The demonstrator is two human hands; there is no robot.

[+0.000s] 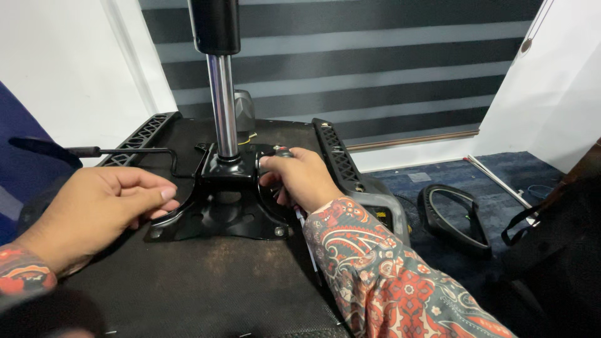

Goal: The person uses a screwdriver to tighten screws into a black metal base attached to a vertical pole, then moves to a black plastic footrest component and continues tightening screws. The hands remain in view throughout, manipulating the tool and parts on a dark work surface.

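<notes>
An upturned office chair seat (206,281), its dark underside facing up, filled the lower half of the frame. Bolted to it at centre sat a black metal mechanism plate (219,216). A chrome gas-lift column (222,103) rose from the plate straight up and out of the top of the frame, with a black sleeve over its upper end.

The left hand (94,209), at the left of the frame, rested with loosely curled fingers against the plate's left edge; its grip held nothing that could be seen. The right hand (300,178), just right of centre, was closed around the plate's right side, the thumb lying on top near a small dark part whose kind could not be told. Whether a tool was in that grip was hidden by the fingers.

A thin black lever rod (94,151) ran from the plate toward the left edge. Two ribbed black brackets (338,156) flanked the seat. On the blue carpet at the right lay a loose black armrest loop (454,219).

As a judgement: the tall column looked top-heavy, so a sideways pull could tip the seat or swing the column. Fingers pressed against the plate's metal edges could be pinched if it shifted, and the jutting lever rod could snag a sleeve.
</notes>
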